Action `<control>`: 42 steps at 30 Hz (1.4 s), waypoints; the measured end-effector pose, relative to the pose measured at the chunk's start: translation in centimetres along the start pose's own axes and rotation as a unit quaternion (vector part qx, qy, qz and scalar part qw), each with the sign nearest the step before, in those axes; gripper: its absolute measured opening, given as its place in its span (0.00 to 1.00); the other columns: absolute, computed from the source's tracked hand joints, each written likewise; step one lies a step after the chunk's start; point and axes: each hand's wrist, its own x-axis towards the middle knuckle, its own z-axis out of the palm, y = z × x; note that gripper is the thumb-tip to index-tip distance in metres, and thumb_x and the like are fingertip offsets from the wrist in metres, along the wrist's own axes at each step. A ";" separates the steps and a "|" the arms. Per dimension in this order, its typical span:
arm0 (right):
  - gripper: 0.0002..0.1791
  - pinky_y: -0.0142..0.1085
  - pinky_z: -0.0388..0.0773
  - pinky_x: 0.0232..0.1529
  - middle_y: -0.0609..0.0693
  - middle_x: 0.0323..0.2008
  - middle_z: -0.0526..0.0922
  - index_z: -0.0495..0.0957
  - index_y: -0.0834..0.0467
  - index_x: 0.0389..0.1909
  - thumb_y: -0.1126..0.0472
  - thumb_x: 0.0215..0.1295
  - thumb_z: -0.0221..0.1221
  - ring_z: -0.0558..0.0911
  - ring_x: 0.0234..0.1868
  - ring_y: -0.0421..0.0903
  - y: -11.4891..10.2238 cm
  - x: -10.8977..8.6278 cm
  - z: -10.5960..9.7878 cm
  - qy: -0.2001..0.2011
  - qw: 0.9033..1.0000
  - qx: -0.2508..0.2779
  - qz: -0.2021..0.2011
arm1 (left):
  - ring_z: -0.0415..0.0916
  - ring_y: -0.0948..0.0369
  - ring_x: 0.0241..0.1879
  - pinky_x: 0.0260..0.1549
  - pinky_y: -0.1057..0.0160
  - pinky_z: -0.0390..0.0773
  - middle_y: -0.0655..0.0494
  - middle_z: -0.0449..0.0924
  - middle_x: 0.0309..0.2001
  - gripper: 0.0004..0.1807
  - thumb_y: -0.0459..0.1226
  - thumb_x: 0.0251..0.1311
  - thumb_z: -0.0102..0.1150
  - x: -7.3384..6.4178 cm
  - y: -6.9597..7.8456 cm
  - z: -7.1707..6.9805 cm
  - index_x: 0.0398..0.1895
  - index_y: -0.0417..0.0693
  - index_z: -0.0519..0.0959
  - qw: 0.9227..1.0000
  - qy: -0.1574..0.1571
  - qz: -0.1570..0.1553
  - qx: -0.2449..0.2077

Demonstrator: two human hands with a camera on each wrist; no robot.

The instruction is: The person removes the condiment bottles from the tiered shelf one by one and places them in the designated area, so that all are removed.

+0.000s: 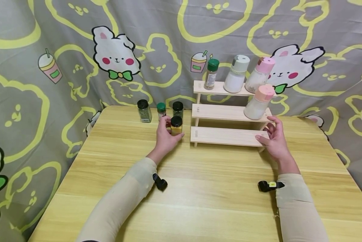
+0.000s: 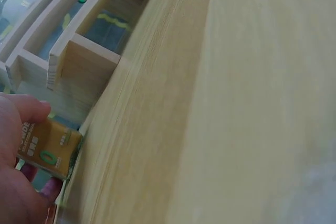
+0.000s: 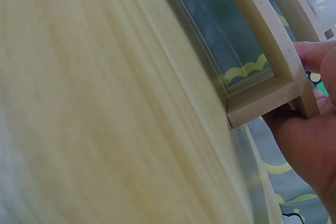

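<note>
My left hand (image 1: 165,140) grips a small spice jar (image 1: 176,129) with a black lid and yellow powder. In the left wrist view that jar (image 2: 51,148) shows a yellow-brown label, with thumb and fingers on either side of it. It is just left of a three-tier wooden shelf (image 1: 229,136). At the right end of this shelf, my right hand (image 1: 277,141) holds the lower tiers, its thumb on the bottom board. The right wrist view shows the fingers wrapped behind the shelf's end (image 3: 262,100).
Behind the left hand stand a black-lidded herb jar (image 1: 144,112), a green-capped jar (image 1: 161,109) and another black-lidded jar (image 1: 178,107). The top tier bears a green-capped bottle (image 1: 211,75), a white-lidded shaker (image 1: 236,75) and a pink-lidded one (image 1: 259,75). A peach-lidded shaker (image 1: 258,104) occupies the middle tier.
</note>
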 end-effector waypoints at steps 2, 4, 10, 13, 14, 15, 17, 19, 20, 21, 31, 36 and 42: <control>0.48 0.29 0.79 0.46 0.55 0.62 0.67 0.55 0.50 0.70 0.92 0.55 0.50 0.69 0.62 0.54 0.0 0.0 -0.1 0.001 1.000 0.000 -0.001 | 0.71 0.54 0.49 0.45 0.56 0.79 0.50 0.70 0.51 0.41 0.28 0.42 0.80 0.0 0.0 0.0 0.58 0.46 0.63 1.000 -0.001 -0.001 0.002; 0.48 0.29 0.79 0.46 0.55 0.61 0.68 0.55 0.51 0.71 0.92 0.55 0.49 0.69 0.61 0.53 0.0 -0.1 -0.1 0.000 1.000 0.005 -0.004 | 0.70 0.54 0.50 0.46 0.56 0.79 0.50 0.70 0.52 0.42 0.28 0.42 0.80 0.0 0.1 0.1 0.58 0.46 0.63 1.000 -0.002 -0.004 0.005; 0.48 0.29 0.79 0.48 0.55 0.60 0.68 0.55 0.52 0.71 0.93 0.55 0.49 0.70 0.59 0.48 0.1 -0.1 -0.4 -0.001 1.000 0.012 -0.013 | 0.69 0.54 0.52 0.47 0.58 0.78 0.49 0.68 0.53 0.47 0.28 0.40 0.81 0.0 0.4 0.3 0.62 0.46 0.61 1.000 -0.008 -0.012 0.015; 0.48 0.29 0.79 0.48 0.55 0.60 0.68 0.55 0.52 0.71 0.93 0.54 0.49 0.70 0.59 0.49 0.2 -0.1 -0.5 -0.002 1.000 0.012 -0.015 | 0.68 0.54 0.53 0.48 0.58 0.78 0.48 0.66 0.54 0.49 0.28 0.38 0.81 0.1 0.7 0.4 0.64 0.43 0.60 1.000 -0.004 -0.013 0.010; 0.48 0.29 0.79 0.47 0.55 0.60 0.68 0.55 0.52 0.71 0.93 0.54 0.49 0.70 0.60 0.49 0.2 -0.1 -0.5 -0.003 1.000 0.013 -0.015 | 0.68 0.54 0.54 0.49 0.59 0.78 0.48 0.66 0.55 0.50 0.27 0.38 0.81 0.1 0.8 0.4 0.65 0.43 0.60 1.000 -0.001 -0.013 0.007; 0.48 0.29 0.79 0.47 0.55 0.60 0.68 0.55 0.52 0.71 0.92 0.55 0.49 0.70 0.60 0.50 0.2 -0.1 -0.5 -0.004 1.000 0.014 -0.015 | 0.67 0.53 0.54 0.49 0.58 0.78 0.48 0.65 0.55 0.51 0.27 0.37 0.81 0.1 0.9 0.4 0.65 0.43 0.60 1.000 0.001 -0.013 0.005; 0.47 0.29 0.79 0.48 0.55 0.60 0.68 0.55 0.52 0.70 0.92 0.55 0.49 0.70 0.60 0.51 0.1 -0.1 -0.6 -0.003 1.000 0.013 -0.015 | 0.67 0.52 0.55 0.50 0.58 0.77 0.46 0.65 0.56 0.52 0.27 0.36 0.81 0.1 1.3 0.5 0.66 0.41 0.59 1.000 0.007 -0.009 -0.001; 0.47 0.29 0.79 0.48 0.56 0.61 0.68 0.55 0.52 0.70 0.92 0.55 0.49 0.69 0.61 0.52 0.1 -0.1 -0.6 -0.001 1.000 0.011 -0.014 | 0.66 0.52 0.55 0.50 0.57 0.77 0.44 0.64 0.58 0.52 0.27 0.36 0.81 0.2 1.6 0.5 0.66 0.42 0.59 1.000 0.011 -0.008 -0.001; 0.47 0.29 0.78 0.48 0.56 0.61 0.68 0.55 0.52 0.70 0.92 0.55 0.49 0.68 0.61 0.53 0.1 -0.1 -0.6 -0.001 1.000 0.012 -0.014 | 0.66 0.52 0.56 0.51 0.57 0.76 0.45 0.64 0.58 0.52 0.27 0.36 0.82 0.2 1.7 0.5 0.66 0.42 0.59 1.000 0.012 -0.007 0.002; 0.47 0.29 0.78 0.48 0.56 0.61 0.68 0.55 0.52 0.70 0.92 0.55 0.49 0.68 0.62 0.54 0.0 -0.1 -0.6 0.000 1.000 0.011 -0.014 | 0.65 0.52 0.56 0.51 0.56 0.75 0.45 0.63 0.59 0.52 0.28 0.36 0.82 0.2 1.9 0.5 0.66 0.42 0.59 1.000 0.013 -0.005 0.006; 0.48 0.29 0.78 0.49 0.56 0.63 0.67 0.55 0.51 0.71 0.92 0.55 0.50 0.64 0.64 0.58 0.0 0.0 -0.6 -0.001 1.000 0.004 -0.008 | 0.64 0.53 0.55 0.52 0.54 0.73 0.45 0.62 0.58 0.50 0.33 0.38 0.82 0.4 3.3 0.2 0.64 0.48 0.60 0.999 0.009 0.020 0.031; 0.47 0.28 0.76 0.50 0.54 0.61 0.68 0.55 0.51 0.71 0.91 0.55 0.50 0.66 0.63 0.55 -0.1 -0.1 -0.5 0.002 1.000 -0.005 -0.005 | 0.64 0.52 0.55 0.52 0.54 0.72 0.40 0.63 0.58 0.49 0.31 0.38 0.82 0.5 3.6 0.1 0.64 0.45 0.60 0.999 0.008 0.038 0.031; 0.47 0.28 0.77 0.50 0.61 0.61 0.66 0.55 0.53 0.71 0.91 0.56 0.51 0.68 0.61 0.52 -0.2 -0.1 -0.2 -0.001 1.000 0.010 -0.010 | 0.64 0.49 0.57 0.55 0.55 0.71 0.42 0.63 0.58 0.50 0.29 0.36 0.82 1.0 4.7 0.0 0.63 0.43 0.61 0.998 0.019 0.045 0.028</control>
